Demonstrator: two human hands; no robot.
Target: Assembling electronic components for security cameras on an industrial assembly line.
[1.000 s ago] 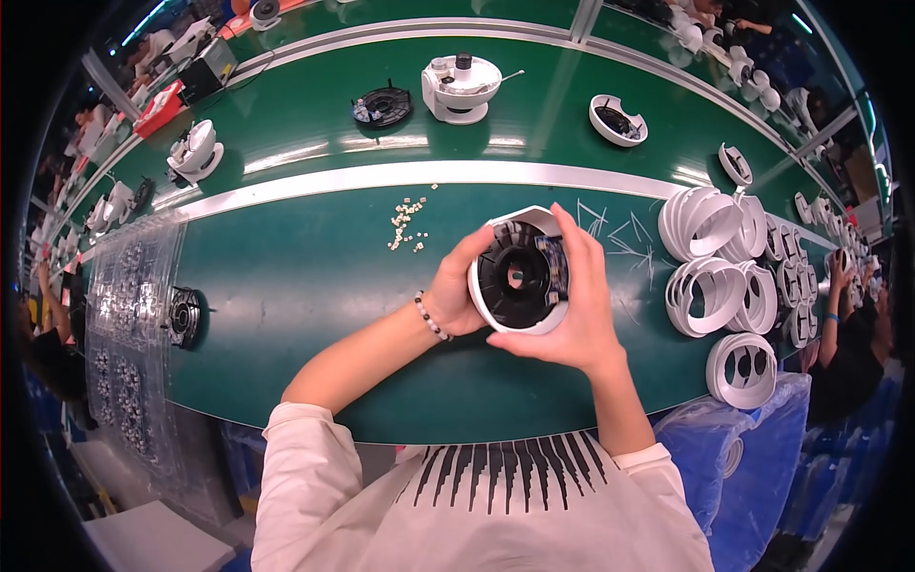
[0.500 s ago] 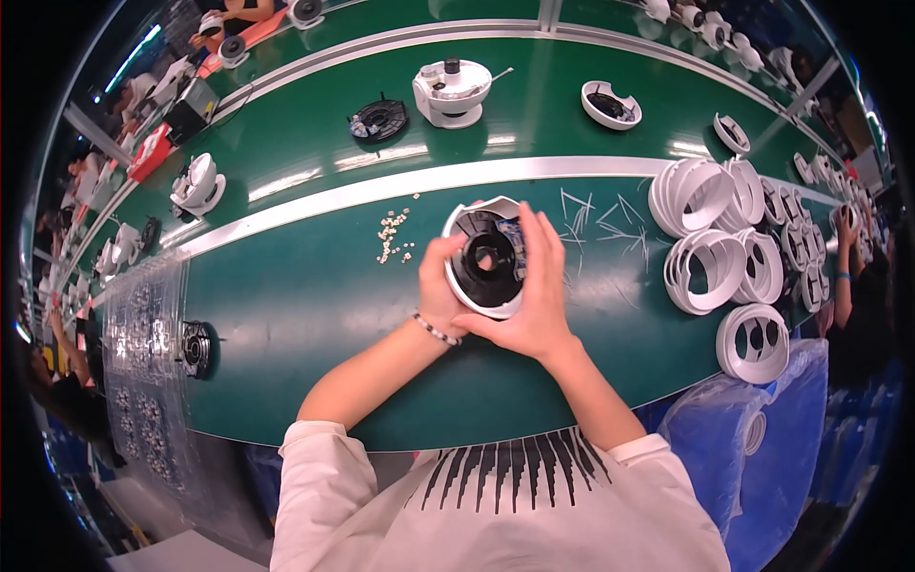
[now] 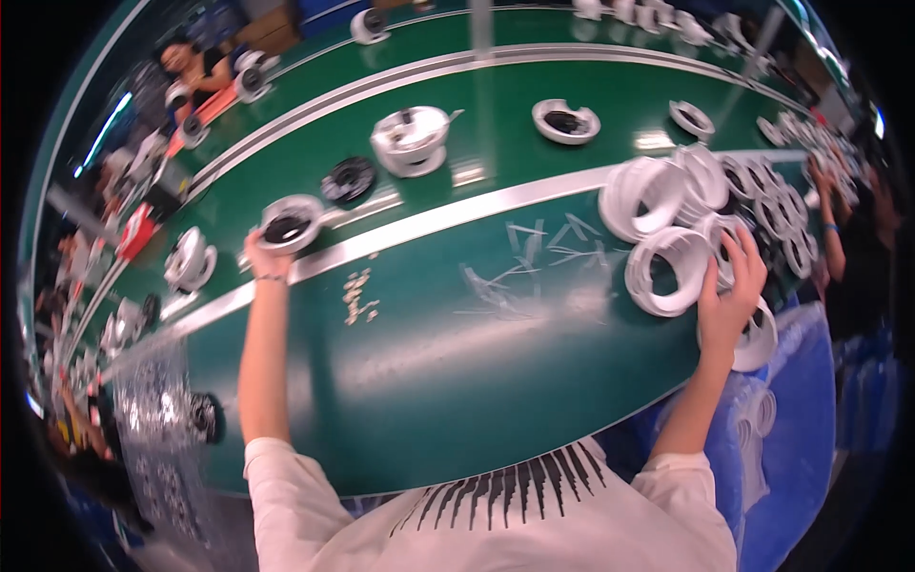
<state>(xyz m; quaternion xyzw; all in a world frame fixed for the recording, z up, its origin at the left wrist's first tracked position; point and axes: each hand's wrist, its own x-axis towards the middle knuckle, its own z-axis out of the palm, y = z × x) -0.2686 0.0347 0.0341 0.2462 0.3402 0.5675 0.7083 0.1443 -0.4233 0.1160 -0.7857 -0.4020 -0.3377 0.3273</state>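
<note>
My left hand [image 3: 264, 255] reaches out to the far left and grips the near-left edge of a round white plastic housing [image 3: 313, 212] with a black part inside. The housing is at the green conveyor belt, just past the pale rail. On the right, my right hand [image 3: 736, 291] is at a stack of white plastic rings. Its fingers are curled over the rim of one white ring [image 3: 717, 229], with the thumb on the near-left side. The hand hides part of that ring and of the ring below it [image 3: 760, 345].
Small pale pieces [image 3: 357, 297] and clear thin strips [image 3: 534, 253] lie on the green bench [image 3: 457, 381]. More white housings [image 3: 410, 143] and a black disc [image 3: 349, 181] stand on the belt. Clear plastic trays [image 3: 157, 410] are at left, a blue bag [image 3: 782, 429] at right. Other people work nearby.
My hands have parted from the middle. The left has carried the white housing with the black part to the far left; the right has moved to the rings. The view has shifted.
</note>
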